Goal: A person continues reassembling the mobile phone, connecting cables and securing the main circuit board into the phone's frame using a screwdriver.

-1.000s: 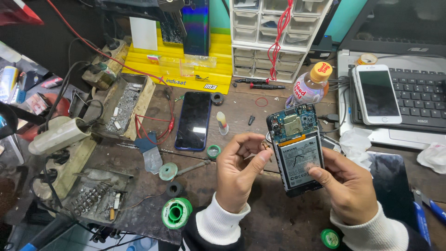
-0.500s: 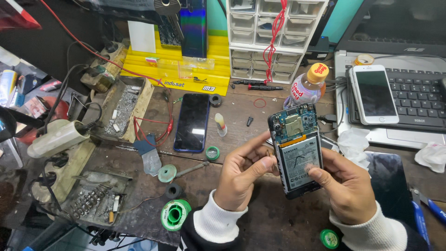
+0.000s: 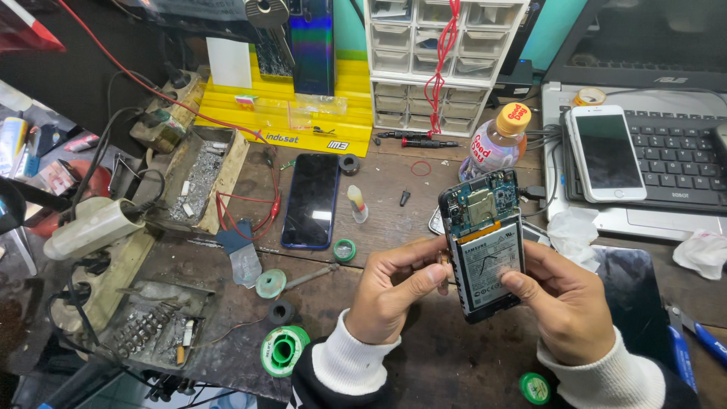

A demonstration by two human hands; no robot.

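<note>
1. From where I stand, the person holds an opened phone (image 3: 485, 246) upright over the middle of the dark workbench (image 3: 424, 174); its back cover is off, so the blue-green circuit board shows at the top and the pale battery fills the lower part.
2. The left hand (image 3: 394, 295) grasps the phone's left edge; its fingers are curled in, the thumb pressed against the side near the battery, and something small seems pinched at the fingertips, though I cannot tell what it is.
3. The right hand (image 3: 564, 303) clasps the phone's right edge and lower corner; the thumb lies across the bottom of the battery, the other fingers wrapped behind.
4. Both wrists show white cuffs under dark sleeves.
5. Flat on the bench to the left of the hands lies a dark phone (image 3: 310, 201), screen up; a small glue tube (image 3: 357, 204) stands just beside it, and a little green reel (image 3: 344, 250) sits below that.
6. A larger green solder spool (image 3: 284, 350) lies near the bench's front edge, left of the left cuff.
7. Behind the opened phone stands a plastic bottle (image 3: 496, 144) with an orange cap; to its right a white phone (image 3: 604, 151) rests on the keyboard of a laptop (image 3: 681, 163).
8. A white drawer cabinet (image 3: 435, 60) stands at the back, red wire hanging down its front; a crumpled tissue (image 3: 572, 227) lies near the right hand.
</note>
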